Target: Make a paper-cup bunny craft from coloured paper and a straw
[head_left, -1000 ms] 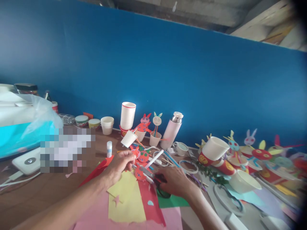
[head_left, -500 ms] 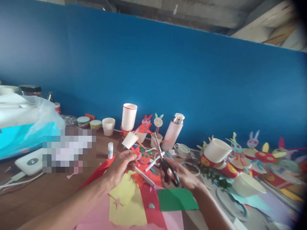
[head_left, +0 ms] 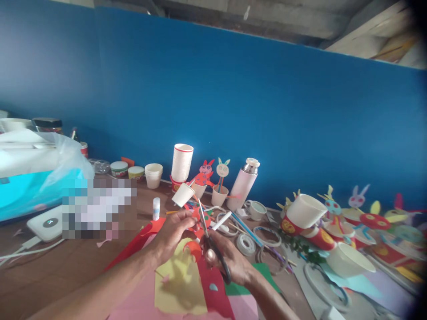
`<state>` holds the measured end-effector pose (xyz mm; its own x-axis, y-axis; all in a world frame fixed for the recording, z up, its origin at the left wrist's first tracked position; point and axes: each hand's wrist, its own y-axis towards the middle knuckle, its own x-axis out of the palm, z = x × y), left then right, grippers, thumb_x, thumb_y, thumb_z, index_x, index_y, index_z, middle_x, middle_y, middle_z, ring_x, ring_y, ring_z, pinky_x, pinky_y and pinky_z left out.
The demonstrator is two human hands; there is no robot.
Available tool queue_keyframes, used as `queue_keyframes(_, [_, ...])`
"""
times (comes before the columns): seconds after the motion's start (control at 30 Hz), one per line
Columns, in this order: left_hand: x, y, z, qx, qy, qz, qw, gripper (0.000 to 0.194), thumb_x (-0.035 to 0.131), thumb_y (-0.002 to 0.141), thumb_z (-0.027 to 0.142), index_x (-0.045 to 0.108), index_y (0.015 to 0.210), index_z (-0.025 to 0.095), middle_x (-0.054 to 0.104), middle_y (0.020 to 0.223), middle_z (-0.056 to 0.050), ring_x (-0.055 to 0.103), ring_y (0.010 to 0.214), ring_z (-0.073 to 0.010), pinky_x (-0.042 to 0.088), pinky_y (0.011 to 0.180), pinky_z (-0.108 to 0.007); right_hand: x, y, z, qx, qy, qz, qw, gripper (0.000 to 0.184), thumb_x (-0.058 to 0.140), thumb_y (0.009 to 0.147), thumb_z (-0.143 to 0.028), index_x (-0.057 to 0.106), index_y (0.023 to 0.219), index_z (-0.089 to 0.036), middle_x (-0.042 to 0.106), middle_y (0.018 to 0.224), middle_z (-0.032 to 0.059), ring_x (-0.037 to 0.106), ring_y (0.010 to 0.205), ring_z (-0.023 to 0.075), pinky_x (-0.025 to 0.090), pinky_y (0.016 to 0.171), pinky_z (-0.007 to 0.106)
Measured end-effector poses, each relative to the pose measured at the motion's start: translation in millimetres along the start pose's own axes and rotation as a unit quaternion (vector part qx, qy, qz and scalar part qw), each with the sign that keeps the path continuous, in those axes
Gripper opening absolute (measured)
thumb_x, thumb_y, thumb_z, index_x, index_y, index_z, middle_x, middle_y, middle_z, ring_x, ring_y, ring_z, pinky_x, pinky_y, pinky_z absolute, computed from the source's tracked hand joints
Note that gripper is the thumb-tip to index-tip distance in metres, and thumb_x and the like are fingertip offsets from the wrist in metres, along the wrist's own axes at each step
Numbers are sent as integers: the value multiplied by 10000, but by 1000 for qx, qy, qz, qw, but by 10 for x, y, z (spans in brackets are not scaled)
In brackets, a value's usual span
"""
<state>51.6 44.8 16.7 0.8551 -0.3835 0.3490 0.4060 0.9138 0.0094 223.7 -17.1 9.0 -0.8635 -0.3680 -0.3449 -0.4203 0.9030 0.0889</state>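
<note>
My left hand (head_left: 171,233) pinches a small red paper cut-out (head_left: 196,218) above the table. My right hand (head_left: 230,262) grips black-handled scissors (head_left: 210,242), their blades pointing up and left at the cut-out. Under both hands lie yellow (head_left: 180,280), red (head_left: 213,289), pink (head_left: 136,302) and green (head_left: 263,271) paper sheets. A curled orange-red paper scrap (head_left: 191,249) lies just below the scissors.
Along the blue wall stand a stack of white paper cups (head_left: 182,162), paper bunny figures in cups (head_left: 216,182), a pink thermos (head_left: 243,184) and a glue stick (head_left: 156,208). Tape rolls (head_left: 246,243) and cup crafts (head_left: 303,211) crowd the right; a power bank (head_left: 46,224) and turquoise box (head_left: 23,191) sit left.
My right hand picked the scissors up off the table, raised them, then swung them left to the red cut-out held by my left hand. The view shifted slightly.
</note>
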Motion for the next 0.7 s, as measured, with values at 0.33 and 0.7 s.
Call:
queue_keyframes(0.33, [76, -49, 37, -21, 5, -2, 1000, 85, 585, 677, 200, 608, 686, 118, 614, 621, -31, 565, 582, -131, 455, 581, -259, 29, 14, 38, -10, 18, 16, 1000, 420, 487, 784, -553, 493, 967, -175, 471, 723, -10, 471, 611, 122, 382, 567, 241])
queue_keyframes(0.7, [83, -51, 50, -23, 11, 0, 1000, 105, 600, 663, 219, 612, 678, 116, 625, 620, -40, 573, 589, -142, 444, 588, -267, 57, 25, 9, -24, 42, 21, 999, 400, 503, 770, -560, 474, 886, -178, 446, 724, -16, 445, 590, 107, 392, 557, 232])
